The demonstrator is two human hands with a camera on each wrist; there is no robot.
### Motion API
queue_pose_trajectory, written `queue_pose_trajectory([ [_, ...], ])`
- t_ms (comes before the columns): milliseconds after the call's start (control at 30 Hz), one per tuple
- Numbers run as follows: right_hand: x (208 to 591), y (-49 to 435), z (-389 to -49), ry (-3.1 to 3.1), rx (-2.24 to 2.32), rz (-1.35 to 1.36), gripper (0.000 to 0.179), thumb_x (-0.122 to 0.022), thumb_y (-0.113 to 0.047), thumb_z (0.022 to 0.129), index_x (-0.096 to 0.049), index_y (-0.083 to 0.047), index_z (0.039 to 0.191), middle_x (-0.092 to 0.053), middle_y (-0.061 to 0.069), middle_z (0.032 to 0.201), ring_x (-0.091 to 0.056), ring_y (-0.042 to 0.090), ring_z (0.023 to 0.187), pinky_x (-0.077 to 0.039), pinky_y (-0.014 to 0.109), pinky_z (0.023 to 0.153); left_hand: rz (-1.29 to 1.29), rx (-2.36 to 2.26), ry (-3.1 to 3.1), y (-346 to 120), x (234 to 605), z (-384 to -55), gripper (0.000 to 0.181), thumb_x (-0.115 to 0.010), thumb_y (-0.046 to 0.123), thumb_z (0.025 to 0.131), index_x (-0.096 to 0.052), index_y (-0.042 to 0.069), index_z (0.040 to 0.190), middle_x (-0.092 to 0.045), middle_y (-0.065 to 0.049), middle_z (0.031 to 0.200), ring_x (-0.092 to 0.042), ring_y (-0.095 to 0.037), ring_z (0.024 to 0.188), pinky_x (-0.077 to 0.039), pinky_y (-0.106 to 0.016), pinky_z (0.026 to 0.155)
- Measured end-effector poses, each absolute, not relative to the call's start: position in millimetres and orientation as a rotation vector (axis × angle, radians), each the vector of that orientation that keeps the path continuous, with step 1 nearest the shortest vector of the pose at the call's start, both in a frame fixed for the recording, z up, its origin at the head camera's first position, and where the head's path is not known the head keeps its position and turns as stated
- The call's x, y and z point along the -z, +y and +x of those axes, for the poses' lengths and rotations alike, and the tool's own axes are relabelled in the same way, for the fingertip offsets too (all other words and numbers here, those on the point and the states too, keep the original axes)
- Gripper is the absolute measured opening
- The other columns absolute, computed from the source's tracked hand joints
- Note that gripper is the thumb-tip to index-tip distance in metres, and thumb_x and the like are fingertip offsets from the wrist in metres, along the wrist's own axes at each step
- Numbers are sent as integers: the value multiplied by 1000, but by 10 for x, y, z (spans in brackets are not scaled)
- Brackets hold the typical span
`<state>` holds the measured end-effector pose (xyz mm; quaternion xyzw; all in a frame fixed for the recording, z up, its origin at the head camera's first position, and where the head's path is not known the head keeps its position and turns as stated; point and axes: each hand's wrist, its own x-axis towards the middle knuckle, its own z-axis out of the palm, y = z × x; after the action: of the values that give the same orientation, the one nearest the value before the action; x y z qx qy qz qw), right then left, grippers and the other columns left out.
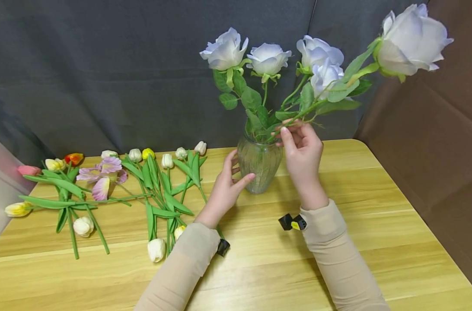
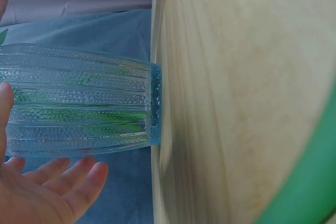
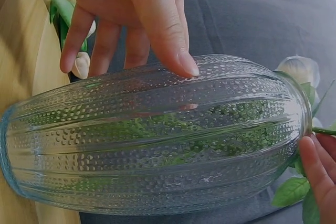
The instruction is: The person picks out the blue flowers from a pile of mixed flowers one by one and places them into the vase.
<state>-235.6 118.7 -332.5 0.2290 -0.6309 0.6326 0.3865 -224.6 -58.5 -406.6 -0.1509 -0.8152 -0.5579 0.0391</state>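
Observation:
A clear ribbed glass vase (image 1: 260, 166) stands upright on the wooden table, several white roses (image 1: 269, 59) in it. My left hand (image 1: 223, 190) is at the vase's left side, thumb in front and fingers behind. In the left wrist view its fingers (image 2: 79, 179) are spread beside the glass; in the right wrist view the thumb tip lies right at the vase wall. My right hand (image 1: 304, 151) pinches the green stem of a large white rose (image 1: 413, 41) close by the vase's mouth. That rose leans far out to the right, its lower stem hidden by fingers and leaves.
White and yellow tulips (image 1: 156, 249) with green stems lie spread over the table's left half. A purple flower (image 1: 103, 175), a red-orange tulip (image 1: 74, 158) and a pink one (image 1: 29, 170) lie farther left. A dark cloth (image 1: 103, 77) hangs behind the table.

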Motion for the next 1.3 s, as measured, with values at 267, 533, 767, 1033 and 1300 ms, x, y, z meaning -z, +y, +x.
queue_pose_trajectory([
  [267, 3329, 1174, -2336, -1699, -1512, 597, 11, -58, 4, 93, -60, 12, 99, -67, 20, 89, -65, 25, 78, -53, 28, 66, -447, 1717, -2508, -580, 4066, -2244, 79, -63, 34, 93, -14, 18, 153, -35, -14, 147, -44, -31, 126, -43, -48, 96],
  [533, 3324, 1163, -2322, -1814, -1280, 574, 8, -63, 2, 91, -63, 8, 97, -70, 16, 87, -64, 24, 72, -50, 24, 66, -450, 1725, -2497, -569, 4061, -2232, 77, -62, 32, 94, -14, 19, 153, -36, -15, 146, -44, -32, 126, -42, -49, 96],
  [767, 3317, 1165, -2301, -1903, -1134, 552, 8, -64, -1, 90, -64, 6, 94, -69, 15, 86, -65, 25, 73, -53, 32, 65, -452, 1725, -2501, -573, 4059, -2230, 78, -63, 33, 93, -14, 19, 153, -36, -15, 146, -44, -33, 127, -43, -50, 95],
  [1033, 3322, 1156, -2310, -1929, -1102, 592, 6, -65, 0, 89, -67, 5, 90, -69, 15, 87, -63, 25, 73, -52, 39, 65, -450, 1711, -2507, -566, 4062, -2240, 78, -62, 35, 93, -15, 18, 152, -36, -14, 146, -44, -32, 126, -43, -49, 95],
  [1300, 3342, 1153, -2318, -1938, -1088, 632, 7, -64, 0, 89, -68, 5, 89, -67, 15, 86, -61, 23, 75, -51, 33, 66, -438, 1700, -2520, -564, 4057, -2233, 78, -62, 35, 93, -14, 19, 153, -36, -14, 146, -45, -31, 126, -43, -49, 95],
])
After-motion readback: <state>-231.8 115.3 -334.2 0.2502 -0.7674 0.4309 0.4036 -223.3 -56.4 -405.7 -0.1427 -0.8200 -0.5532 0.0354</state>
